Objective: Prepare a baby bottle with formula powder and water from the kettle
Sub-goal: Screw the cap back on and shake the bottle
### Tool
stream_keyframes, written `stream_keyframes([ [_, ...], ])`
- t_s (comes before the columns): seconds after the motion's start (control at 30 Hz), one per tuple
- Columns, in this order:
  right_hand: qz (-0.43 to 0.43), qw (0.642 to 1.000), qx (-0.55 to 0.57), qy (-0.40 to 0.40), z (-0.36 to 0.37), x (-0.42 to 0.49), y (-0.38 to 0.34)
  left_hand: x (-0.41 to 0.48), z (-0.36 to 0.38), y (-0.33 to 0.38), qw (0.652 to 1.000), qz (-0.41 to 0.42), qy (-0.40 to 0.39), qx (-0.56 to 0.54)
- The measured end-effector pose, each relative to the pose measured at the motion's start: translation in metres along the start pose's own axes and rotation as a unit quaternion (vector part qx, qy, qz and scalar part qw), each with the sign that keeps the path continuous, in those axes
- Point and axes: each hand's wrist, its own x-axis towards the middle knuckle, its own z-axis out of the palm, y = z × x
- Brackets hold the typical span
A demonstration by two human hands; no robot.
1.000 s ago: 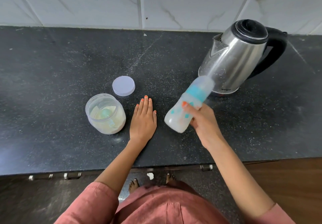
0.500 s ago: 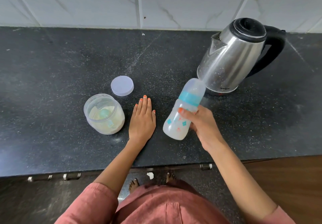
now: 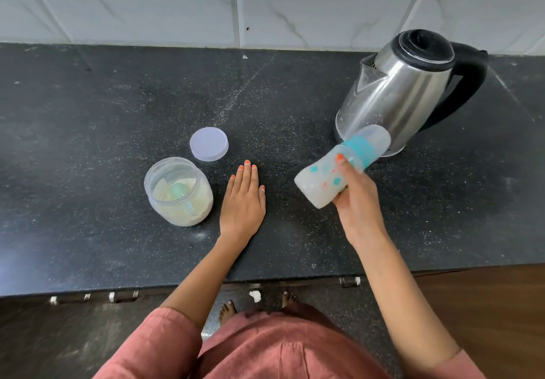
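My right hand (image 3: 355, 201) grips a capped baby bottle (image 3: 327, 176) with a teal collar, tilted so its cap points up and right toward the steel kettle (image 3: 395, 95); the bottle holds cloudy white liquid and is slightly blurred. My left hand (image 3: 243, 200) lies flat on the black counter (image 3: 88, 113), palm down, fingers together, holding nothing. Just left of it stands an open clear jar of pale formula powder (image 3: 178, 193) with a teal scoop inside. The jar's round lid (image 3: 208, 143) rests on the counter behind it.
The kettle with its black lid and handle stands at the back right, against a white tiled wall (image 3: 265, 1). The counter's front edge runs below my forearms, with drawer handles (image 3: 118, 296) under it and bare feet on the floor.
The bottle has swung in my right hand, down and then back up to a flatter tilt, as in shaking. My left hand has stayed flat on the counter.
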Motion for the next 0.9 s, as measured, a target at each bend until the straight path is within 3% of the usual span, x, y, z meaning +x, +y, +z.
stream_keyframes([
  [0.03, -0.007, 1.0, -0.003, 0.001, 0.001, 0.001, 0.001, 0.0, 0.001, 0.0, 1.0, 0.003, -0.001, -0.001],
  [0.1, -0.013, 0.992, -0.112, -0.059, -0.001, -0.004, 0.008, 0.0, -0.001, 0.0, 1.0, 0.0, -0.001, -0.003],
  [0.2, 0.01, 0.952, -0.262, -0.158, -0.004, -0.017, 0.013, 0.0, 0.002, -0.001, 1.0, -0.001, -0.01, 0.002],
  [0.27, 0.001, 0.968, -0.215, -0.128, -0.004, -0.014, 0.009, 0.0, 0.001, -0.001, 1.0, -0.002, -0.005, -0.005],
  [0.4, -0.026, 0.999, -0.036, 0.009, -0.003, 0.007, 0.002, -0.001, 0.0, -0.001, 1.0, 0.002, -0.001, -0.007],
  [0.47, -0.03, 0.996, -0.082, -0.004, -0.002, 0.005, 0.006, -0.001, 0.0, 0.0, 1.0, 0.003, -0.001, -0.008],
  [0.6, 0.005, 0.963, -0.246, -0.109, -0.004, -0.012, 0.01, -0.001, 0.001, -0.001, 1.0, 0.002, -0.005, -0.007],
  [0.77, -0.032, 0.999, -0.009, 0.021, -0.004, 0.005, -0.006, 0.0, 0.003, -0.001, 1.0, 0.001, 0.008, -0.002],
  [0.83, -0.031, 0.999, -0.04, 0.003, -0.002, 0.003, -0.005, 0.0, 0.004, -0.001, 1.0, 0.005, 0.01, -0.001],
  [0.9, -0.001, 0.985, -0.159, -0.068, -0.001, -0.006, -0.002, 0.001, 0.004, -0.001, 1.0, 0.003, 0.013, -0.001],
])
